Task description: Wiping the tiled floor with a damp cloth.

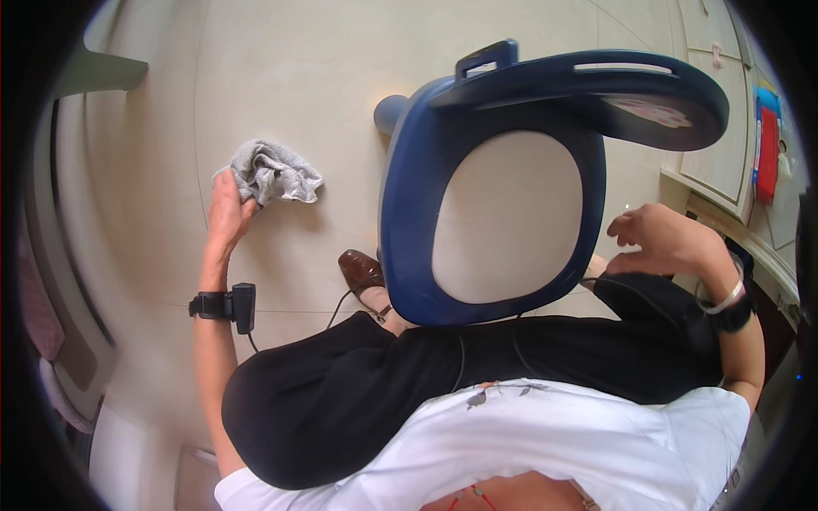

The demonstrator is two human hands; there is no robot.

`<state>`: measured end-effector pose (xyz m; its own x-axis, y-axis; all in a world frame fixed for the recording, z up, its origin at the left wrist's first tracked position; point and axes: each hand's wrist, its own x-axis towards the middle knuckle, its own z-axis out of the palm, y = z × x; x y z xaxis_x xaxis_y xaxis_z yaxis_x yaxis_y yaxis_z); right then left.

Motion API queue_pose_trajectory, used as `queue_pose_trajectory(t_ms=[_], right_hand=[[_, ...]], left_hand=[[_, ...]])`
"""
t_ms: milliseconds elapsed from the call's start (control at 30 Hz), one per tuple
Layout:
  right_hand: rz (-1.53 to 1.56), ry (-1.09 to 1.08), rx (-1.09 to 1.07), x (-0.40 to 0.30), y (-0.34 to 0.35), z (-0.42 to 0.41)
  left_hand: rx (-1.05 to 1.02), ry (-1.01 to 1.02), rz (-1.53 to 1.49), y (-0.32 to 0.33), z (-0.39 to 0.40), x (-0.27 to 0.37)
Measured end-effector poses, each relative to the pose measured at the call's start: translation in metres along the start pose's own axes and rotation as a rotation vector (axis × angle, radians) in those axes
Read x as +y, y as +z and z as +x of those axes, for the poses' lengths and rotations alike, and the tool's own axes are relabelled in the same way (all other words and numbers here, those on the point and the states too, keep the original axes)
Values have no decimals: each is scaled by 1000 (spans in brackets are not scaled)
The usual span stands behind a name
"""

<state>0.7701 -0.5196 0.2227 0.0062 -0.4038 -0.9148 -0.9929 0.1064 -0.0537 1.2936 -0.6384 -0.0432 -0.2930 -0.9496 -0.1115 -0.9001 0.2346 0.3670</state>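
Observation:
My left hand (231, 207) grips a grey cloth (271, 172), held out to the left over the tiled floor. Before my knees stands a blue plastic child's chair (409, 211), whose seat has a large cream centre panel (511, 217). Its backrest (671, 96), with slots and a flower-like sticker, reaches towards the upper right. My right hand (648, 239) is raised beside the right edge of the seat, fingers bent, with nothing in it and not touching the chair. A device is strapped to each wrist.
A cream cabinet (716, 128) stands on the right, with a red object (767, 153) beyond it. At the upper left is a green plastic piece (108, 71). My brown shoe (361, 268) rests on the floor left of the chair. Thin cables run from the wrist devices over my legs.

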Motion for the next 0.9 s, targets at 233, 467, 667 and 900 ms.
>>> queue_pose_trajectory(t_ms=[233, 467, 667, 900], right_hand=[[-66, 110, 425, -15, -100, -116], [-336, -552, 572, -16, -131, -34], [-106, -914, 471, -29, -134, -9], [-87, -830, 10, -47, -118, 3]], left_hand=[[-221, -72, -138, -102, 38, 19], [-175, 112, 186, -276, 95, 63], [70, 187, 280, -337, 104, 132], [-83, 194, 128, -311, 99, 151]])
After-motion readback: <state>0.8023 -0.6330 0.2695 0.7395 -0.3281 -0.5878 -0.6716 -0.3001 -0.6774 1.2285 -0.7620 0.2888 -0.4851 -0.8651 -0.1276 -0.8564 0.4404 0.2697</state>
